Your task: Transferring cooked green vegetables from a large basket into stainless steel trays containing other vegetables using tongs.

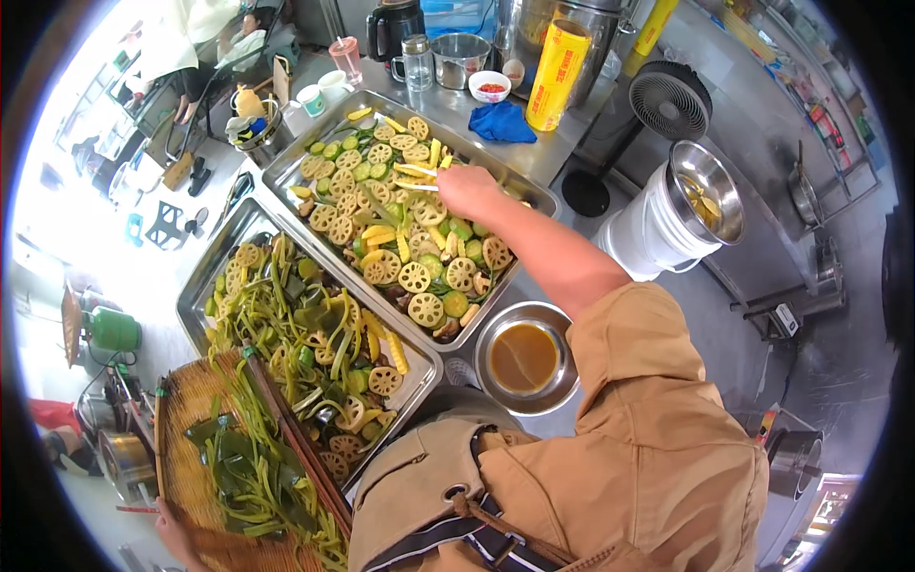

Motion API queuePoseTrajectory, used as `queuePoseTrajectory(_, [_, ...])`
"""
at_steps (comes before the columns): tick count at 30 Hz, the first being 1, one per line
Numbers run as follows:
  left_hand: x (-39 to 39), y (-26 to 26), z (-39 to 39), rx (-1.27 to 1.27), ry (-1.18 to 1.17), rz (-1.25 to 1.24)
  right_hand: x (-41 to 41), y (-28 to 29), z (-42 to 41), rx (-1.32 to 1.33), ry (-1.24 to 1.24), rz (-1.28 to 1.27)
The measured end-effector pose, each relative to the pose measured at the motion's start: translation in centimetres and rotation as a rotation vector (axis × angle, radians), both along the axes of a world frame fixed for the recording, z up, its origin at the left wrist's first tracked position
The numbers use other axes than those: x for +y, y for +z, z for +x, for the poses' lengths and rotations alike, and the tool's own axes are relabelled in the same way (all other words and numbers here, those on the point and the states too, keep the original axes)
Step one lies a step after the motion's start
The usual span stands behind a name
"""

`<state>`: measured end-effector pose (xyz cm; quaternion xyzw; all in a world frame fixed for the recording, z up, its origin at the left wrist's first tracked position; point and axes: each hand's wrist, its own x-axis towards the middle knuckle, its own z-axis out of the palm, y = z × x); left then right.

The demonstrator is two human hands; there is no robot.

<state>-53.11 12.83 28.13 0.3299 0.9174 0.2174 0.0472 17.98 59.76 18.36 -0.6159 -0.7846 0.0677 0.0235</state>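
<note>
My right hand (468, 191) holds a pair of light chopsticks (422, 187) over the far metal tray (525, 187), their ends at a yellow crinkle-cut strip. Lotus root slices (425, 309), cucumber slices, mushrooms and yellow strips fill that tray. My left hand (175, 533) grips the outer edge of a woven bamboo tray (187, 429) at the lower left; its fingers are partly hidden. Green stalks and kelp pieces (239, 465) lie on the bamboo. The bamboo tray overlaps the nearer metal tray (422, 382), where green stalks (279, 300) cover more vegetables.
A steel bowl of brown sauce (524, 357) stands near my body. Behind the far tray are a blue cloth (500, 121), a yellow film roll (559, 75), cups and a bowl of red pieces (490, 86). A white bucket (647, 222) and a fan (670, 100) are at the right.
</note>
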Motion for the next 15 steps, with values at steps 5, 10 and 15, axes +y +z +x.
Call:
queuePoseTrajectory(5, [-2.4, 0.2, -2.3, 0.092, 0.024, -0.071, 0.6, -1.3, -4.1, 0.015, 0.190, -0.046])
queuePoseTrajectory(10, [-1.9, 1.5, 2.3, 0.091, 0.049, -0.012, 3.3, -1.0, -3.1, 0.048, -0.002, -0.164])
queuePoseTrajectory(15, [-0.4, 6.6, 10.5, 0.342, 0.065, -0.491, 3.0, 0.9, 0.9, -0.052, 0.111, 0.079])
